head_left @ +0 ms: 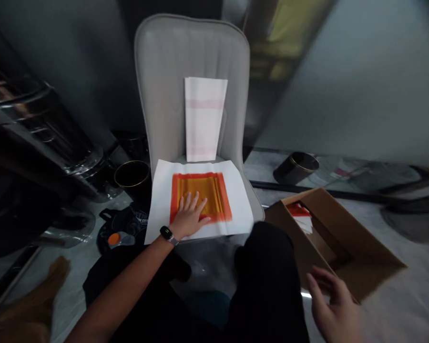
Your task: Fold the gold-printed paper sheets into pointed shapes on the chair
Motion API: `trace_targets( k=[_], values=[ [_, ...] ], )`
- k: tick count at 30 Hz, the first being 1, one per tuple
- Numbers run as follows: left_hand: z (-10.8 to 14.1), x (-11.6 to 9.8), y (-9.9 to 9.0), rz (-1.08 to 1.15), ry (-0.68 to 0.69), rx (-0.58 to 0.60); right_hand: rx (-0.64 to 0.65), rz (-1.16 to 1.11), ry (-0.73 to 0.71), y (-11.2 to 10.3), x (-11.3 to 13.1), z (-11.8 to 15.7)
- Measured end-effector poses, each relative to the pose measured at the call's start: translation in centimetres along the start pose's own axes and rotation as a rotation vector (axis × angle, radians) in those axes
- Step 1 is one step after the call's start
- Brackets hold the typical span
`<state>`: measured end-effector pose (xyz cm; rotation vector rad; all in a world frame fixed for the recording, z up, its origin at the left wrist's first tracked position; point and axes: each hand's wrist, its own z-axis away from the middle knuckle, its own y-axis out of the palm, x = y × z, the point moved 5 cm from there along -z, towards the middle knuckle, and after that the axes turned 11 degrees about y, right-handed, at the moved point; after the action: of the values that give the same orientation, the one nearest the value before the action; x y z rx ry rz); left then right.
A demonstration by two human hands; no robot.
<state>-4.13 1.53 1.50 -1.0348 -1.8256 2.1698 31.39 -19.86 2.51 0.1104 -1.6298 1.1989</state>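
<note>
A white sheet of joss paper (241, 205), with an orange-red square and shiny gold foil in its middle, lies spread on the chair seat. My left hand (190, 216) rests on the foil, fingers stretched and spread, palm down. At the lower right, my right hand (332, 302) is beside the near edge of an open cardboard box (364, 238); its fingers are loosely curved and apart, with nothing seen in them. Inside that box lie papers with red and white parts (300, 216). A folded white paper bundle (204, 119) with faint pink bands leans upright against the chair back.
The grey padded chair (164, 71) stands in front of my knees. Black gold-rimmed bins (132, 178) are on the floor at both sides. A dark bag (109, 228) and a bottle with an orange cap (114, 239) lie at the left. Another person's foot (53, 281) shows lower left.
</note>
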Motion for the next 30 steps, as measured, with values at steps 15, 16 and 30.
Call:
trace_targets(
  k=[15,16,30],
  values=[
    [2.6,-24.2,10.8,0.18,0.729,0.233,0.751,-0.359,0.689,-3.7,-15.7,13.1],
    [3.1,-25.5,12.2,0.191,0.77,0.278,0.777,-0.386,0.736,-4.0,-16.1,13.7],
    [7.1,-29.0,15.2,0.075,0.839,0.283,0.492,-0.23,0.588,-3.8,-15.5,14.3]
  ],
)
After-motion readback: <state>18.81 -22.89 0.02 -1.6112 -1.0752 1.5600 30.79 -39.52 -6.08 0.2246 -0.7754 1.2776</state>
